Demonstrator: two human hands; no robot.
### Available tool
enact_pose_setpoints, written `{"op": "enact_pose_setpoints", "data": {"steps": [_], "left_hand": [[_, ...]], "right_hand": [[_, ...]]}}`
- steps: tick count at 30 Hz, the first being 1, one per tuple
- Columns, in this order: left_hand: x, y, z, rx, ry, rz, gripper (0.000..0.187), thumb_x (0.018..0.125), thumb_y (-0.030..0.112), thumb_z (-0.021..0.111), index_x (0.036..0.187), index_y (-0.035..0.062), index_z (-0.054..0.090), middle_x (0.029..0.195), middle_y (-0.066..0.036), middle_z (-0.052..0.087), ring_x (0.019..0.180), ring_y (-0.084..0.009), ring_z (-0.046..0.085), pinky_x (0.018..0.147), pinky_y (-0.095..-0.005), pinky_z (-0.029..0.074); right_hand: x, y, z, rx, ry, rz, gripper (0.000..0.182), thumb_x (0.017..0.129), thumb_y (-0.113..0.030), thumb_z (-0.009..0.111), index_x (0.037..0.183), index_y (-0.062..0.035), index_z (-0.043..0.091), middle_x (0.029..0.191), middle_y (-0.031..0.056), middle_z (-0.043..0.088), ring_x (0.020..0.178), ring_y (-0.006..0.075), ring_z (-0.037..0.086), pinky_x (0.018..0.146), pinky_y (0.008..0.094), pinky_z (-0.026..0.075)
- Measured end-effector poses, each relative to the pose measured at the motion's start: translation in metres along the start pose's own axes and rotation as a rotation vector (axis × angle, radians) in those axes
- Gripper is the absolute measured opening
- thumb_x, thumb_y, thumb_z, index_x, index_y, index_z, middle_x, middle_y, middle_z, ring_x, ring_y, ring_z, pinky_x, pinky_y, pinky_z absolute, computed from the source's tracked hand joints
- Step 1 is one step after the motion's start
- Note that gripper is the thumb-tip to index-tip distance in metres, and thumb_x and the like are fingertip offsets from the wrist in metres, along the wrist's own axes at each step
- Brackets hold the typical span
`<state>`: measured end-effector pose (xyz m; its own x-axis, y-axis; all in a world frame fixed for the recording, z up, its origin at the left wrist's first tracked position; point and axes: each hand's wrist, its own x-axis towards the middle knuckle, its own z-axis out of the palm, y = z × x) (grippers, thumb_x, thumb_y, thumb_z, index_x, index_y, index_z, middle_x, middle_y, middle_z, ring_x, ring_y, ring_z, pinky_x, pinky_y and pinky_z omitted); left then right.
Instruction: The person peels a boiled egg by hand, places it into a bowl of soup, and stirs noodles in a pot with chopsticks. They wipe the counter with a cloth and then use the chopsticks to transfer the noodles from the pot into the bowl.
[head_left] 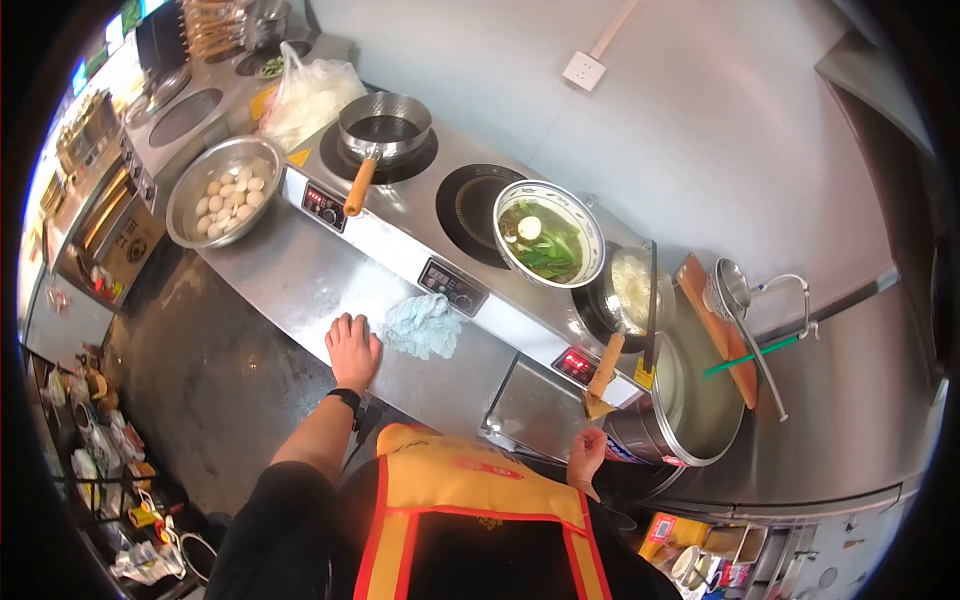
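Observation:
My left hand (353,352) rests on the steel counter (270,275) with its fingers stretched out, holding nothing. Just right of it lies a crumpled light-blue cloth (422,326), apart from the fingers. My right hand (587,456) is low beside a large metal pot (655,440), its fingers curled in and nothing visible in them. Above that hand points the wooden handle of a pan (606,366) with pale noodle-like food. A patterned bowl (508,262) of broth, leafy greens and an egg stands on the cooktop.
An empty saucepan (395,125) sits on the left burner, handle toward me. A steel bowl of eggs (185,190) and a plastic bag (310,95) are farther left. Right, a wooden board (735,345), a ladle (735,285) and a green stick (750,357) stand at the big pot.

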<state>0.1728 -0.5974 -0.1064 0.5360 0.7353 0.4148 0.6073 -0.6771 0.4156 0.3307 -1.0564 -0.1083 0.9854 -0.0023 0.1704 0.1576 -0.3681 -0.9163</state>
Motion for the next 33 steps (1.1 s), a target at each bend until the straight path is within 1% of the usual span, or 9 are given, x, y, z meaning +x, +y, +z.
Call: {"op": "enact_pose_setpoints", "data": {"steps": [6, 8, 9, 11, 12, 14, 22, 28, 33], "left_hand": [[0.0, 0.004, -0.004, 0.005, -0.017, 0.005, 0.041, 0.079, 0.021, 0.061, 0.116, 0.0059, 0.055, 0.123, -0.016, 0.049, 0.12, -0.0354, 0.042, 0.103, -0.0469, 0.031], [-0.001, 0.006, -0.004, 0.008, -0.025, -0.011, 0.04, 0.079, 0.021, 0.06, 0.116, 0.006, 0.055, 0.123, -0.016, 0.049, 0.12, -0.0354, 0.042, 0.103, -0.047, 0.031], [-0.001, 0.008, -0.005, 0.01, -0.035, -0.02, 0.041, 0.079, 0.021, 0.059, 0.116, 0.0046, 0.055, 0.124, -0.017, 0.05, 0.121, -0.0356, 0.043, 0.104, -0.0468, 0.031], [-0.002, 0.007, -0.002, 0.013, -0.021, -0.024, 0.042, 0.079, 0.021, 0.059, 0.117, 0.0038, 0.055, 0.124, -0.017, 0.05, 0.121, -0.0356, 0.043, 0.104, -0.0468, 0.031], [-0.002, 0.008, -0.001, 0.01, -0.014, -0.031, 0.042, 0.079, 0.021, 0.059, 0.117, 0.003, 0.054, 0.124, -0.018, 0.051, 0.122, -0.0357, 0.043, 0.105, -0.0468, 0.031], [-0.001, 0.011, -0.003, 0.033, -0.026, -0.037, 0.043, 0.079, 0.02, 0.058, 0.118, 0.0016, 0.054, 0.125, -0.018, 0.051, 0.122, -0.0355, 0.043, 0.105, -0.0464, 0.031], [0.001, 0.021, -0.003, 0.124, -0.024, -0.061, 0.045, 0.08, 0.022, 0.058, 0.12, 0.0018, 0.052, 0.125, -0.016, 0.051, 0.12, -0.0348, 0.044, 0.104, -0.0461, 0.032], [0.001, 0.027, -0.006, 0.142, -0.046, -0.074, 0.043, 0.082, 0.024, 0.057, 0.12, 0.0045, 0.054, 0.124, -0.015, 0.052, 0.118, -0.0347, 0.045, 0.102, -0.045, 0.034], [0.002, 0.026, -0.007, 0.141, -0.07, -0.09, 0.045, 0.082, 0.024, 0.058, 0.122, 0.0044, 0.052, 0.126, -0.016, 0.051, 0.12, -0.0346, 0.044, 0.104, -0.0455, 0.033]], "right_hand": [[0.035, -0.028, -0.017, -0.131, 0.008, -0.159, 0.029, 0.081, 0.004, 0.061, 0.108, -0.0076, 0.055, 0.093, 0.0, 0.055, 0.074, 0.0079, 0.051, 0.062, 0.0219, 0.044], [0.059, -0.06, -0.026, -0.249, -0.01, -0.194, 0.034, 0.079, 0.003, 0.063, 0.112, -0.0044, 0.056, 0.103, 0.0088, 0.056, 0.083, 0.0209, 0.059, 0.072, 0.0321, 0.049], [0.075, -0.065, -0.032, -0.239, -0.008, -0.193, 0.034, 0.079, 0.003, 0.063, 0.112, -0.0044, 0.056, 0.103, 0.0088, 0.056, 0.083, 0.0209, 0.059, 0.072, 0.0321, 0.049], [0.11, -0.075, -0.04, -0.474, 0.07, -0.511, 0.043, 0.076, 0.003, 0.065, 0.117, -0.0065, 0.057, 0.107, 0.0124, 0.056, 0.09, 0.0298, 0.057, 0.076, 0.0373, 0.049], [0.124, -0.089, -0.042, -0.462, 0.072, -0.509, 0.043, 0.076, 0.003, 0.065, 0.117, -0.0065, 0.057, 0.107, 0.0124, 0.056, 0.09, 0.0298, 0.057, 0.076, 0.0373, 0.049], [0.149, -0.12, -0.046, -0.652, 0.09, -0.766, 0.051, 0.072, 0.004, 0.066, 0.121, -0.008, 0.058, 0.109, 0.0138, 0.055, 0.098, 0.0357, 0.054, 0.082, 0.0402, 0.048], [0.205, -0.147, -0.032, -0.636, -0.105, -0.965, 0.05, 0.07, 0.003, 0.068, 0.115, -0.0185, 0.065, 0.109, 0.0092, 0.055, 0.101, 0.0331, 0.054, 0.086, 0.0423, 0.048], [0.225, -0.151, -0.035, -0.484, -0.307, -1.069, 0.037, 0.069, -0.006, 0.076, 0.104, -0.0141, 0.068, 0.106, 0.01, 0.054, 0.101, 0.0334, 0.054, 0.082, 0.0425, 0.05], [0.227, -0.198, -0.073, -0.304, -0.183, -0.997, 0.029, 0.073, -0.001, 0.073, 0.101, -0.0057, 0.068, 0.097, 0.0122, 0.06, 0.087, 0.0308, 0.059, 0.075, 0.0372, 0.052]]}}
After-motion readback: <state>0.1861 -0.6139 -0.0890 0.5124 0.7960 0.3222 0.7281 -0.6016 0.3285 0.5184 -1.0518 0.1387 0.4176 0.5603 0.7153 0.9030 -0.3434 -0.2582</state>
